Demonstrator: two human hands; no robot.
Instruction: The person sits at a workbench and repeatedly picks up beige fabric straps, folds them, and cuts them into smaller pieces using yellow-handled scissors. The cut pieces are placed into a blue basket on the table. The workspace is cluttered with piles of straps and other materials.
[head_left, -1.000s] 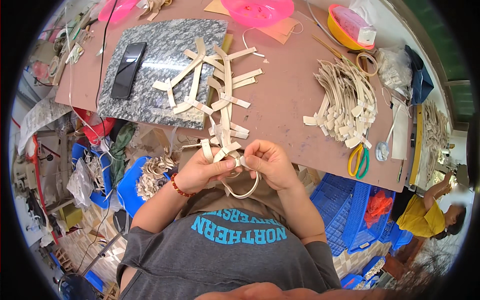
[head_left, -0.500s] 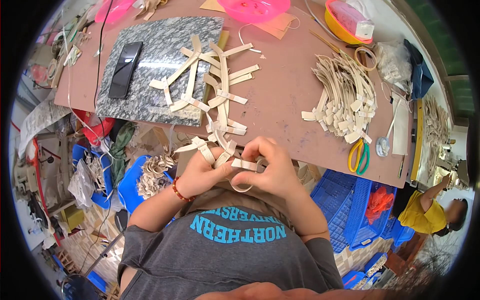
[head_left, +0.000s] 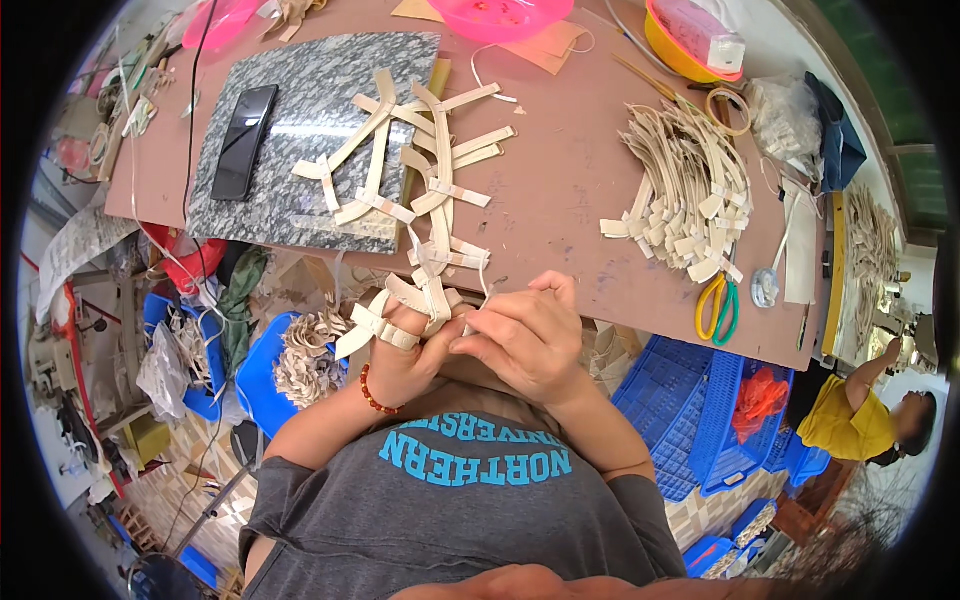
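One phone [head_left: 244, 142]: laid flat on the grey speckled slab.
Blue tub [head_left: 256, 378]: heaped with cream strips, set lower than the tabletop.
Speckled slab [head_left: 320, 80]: rested on the brown table [head_left: 560, 210], its right edge overlapped by joined cream straps [head_left: 378, 150].
Left hand [head_left: 408, 362]: clamped on the cream strap piece, with bands laid over its fingers.
Cream strap piece [head_left: 432, 296]: held between both hands at the table's near edge.
Right hand [head_left: 530, 338]: brought up against the left thumb, pinched on the same piece; the exact spot is hidden by fingers.
Strap bundle [head_left: 690, 190]: piled toward the table's right end.
Scissors handles [head_left: 709, 308]: yellow and green, placed just below the bundle.
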